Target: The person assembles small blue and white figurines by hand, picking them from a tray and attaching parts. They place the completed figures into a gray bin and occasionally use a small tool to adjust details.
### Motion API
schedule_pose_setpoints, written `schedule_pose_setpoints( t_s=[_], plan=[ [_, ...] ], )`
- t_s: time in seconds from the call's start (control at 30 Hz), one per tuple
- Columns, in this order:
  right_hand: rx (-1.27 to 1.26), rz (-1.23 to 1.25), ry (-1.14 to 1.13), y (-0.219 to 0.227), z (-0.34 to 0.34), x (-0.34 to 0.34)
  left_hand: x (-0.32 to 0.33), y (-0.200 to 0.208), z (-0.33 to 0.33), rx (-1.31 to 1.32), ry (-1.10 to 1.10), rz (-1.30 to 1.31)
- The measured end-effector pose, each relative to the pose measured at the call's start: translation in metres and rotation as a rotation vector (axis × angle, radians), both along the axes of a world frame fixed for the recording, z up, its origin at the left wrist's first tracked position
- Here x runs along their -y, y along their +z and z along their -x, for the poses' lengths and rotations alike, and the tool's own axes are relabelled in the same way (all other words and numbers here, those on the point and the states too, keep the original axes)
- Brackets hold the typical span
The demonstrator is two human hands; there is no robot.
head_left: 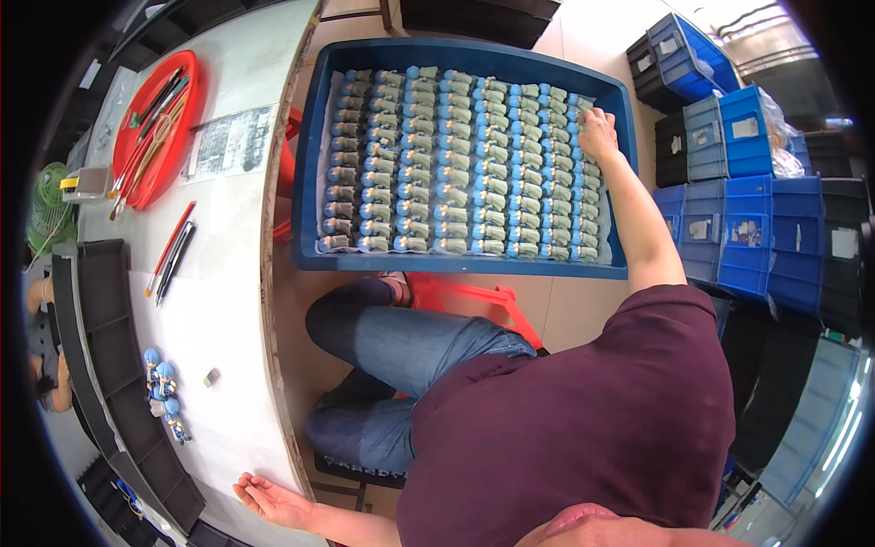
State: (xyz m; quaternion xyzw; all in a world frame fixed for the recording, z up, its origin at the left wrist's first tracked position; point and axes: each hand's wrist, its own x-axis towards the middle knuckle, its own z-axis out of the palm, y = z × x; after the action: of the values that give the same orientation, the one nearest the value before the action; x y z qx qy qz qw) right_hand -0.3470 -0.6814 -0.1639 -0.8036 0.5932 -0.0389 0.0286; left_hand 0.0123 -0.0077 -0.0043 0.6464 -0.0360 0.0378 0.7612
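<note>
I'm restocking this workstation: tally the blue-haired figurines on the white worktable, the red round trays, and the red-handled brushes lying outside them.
Blue-haired figurines: 3 visible
Red round tray: 1
Red-handled brush: 1
Total: 5

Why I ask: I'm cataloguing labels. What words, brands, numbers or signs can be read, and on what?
Sheet on the table: dark marks, too blurred to read.
Pale labels on the crates: too small to read.
Elsewhere, I can make out no legible text.
</note>
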Motion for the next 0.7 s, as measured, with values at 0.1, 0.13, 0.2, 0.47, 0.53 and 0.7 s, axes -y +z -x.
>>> schedule_pose_setpoints(
  t_s=[0.1, 0.13, 0.2, 0.47, 0.53, 0.7],
  plan=[
    [-0.018, -0.224, -0.136, -0.011, -0.001, 0.022, 0.000, 0.001, -0.001, -0.003, -0.012, 0.027],
    [-0.010, -0.253, -0.159, -0.019, 0.006, 0.033, -0.001, 0.000, -0.002, -0.003, -0.024, 0.042],
    [0.175, -0.099, -0.205, -0.027, 0.020, 0.051, 0.000, -0.001, -0.003, -0.002, -0.019, 0.050],
    [0.511, 0.155, -0.253, 0.010, 0.024, 0.038, 0.005, 0.000, 0.003, 0.023, 0.013, -0.033],
    [0.463, 0.116, -0.222, 0.012, 0.029, 0.026, 0.005, -0.001, 0.003, 0.036, 0.010, -0.068],
    [0.477, 0.035, -0.164, 0.014, 0.011, -0.009, 0.006, 0.000, 0.004, 0.032, 0.001, -0.041]
  ],
)
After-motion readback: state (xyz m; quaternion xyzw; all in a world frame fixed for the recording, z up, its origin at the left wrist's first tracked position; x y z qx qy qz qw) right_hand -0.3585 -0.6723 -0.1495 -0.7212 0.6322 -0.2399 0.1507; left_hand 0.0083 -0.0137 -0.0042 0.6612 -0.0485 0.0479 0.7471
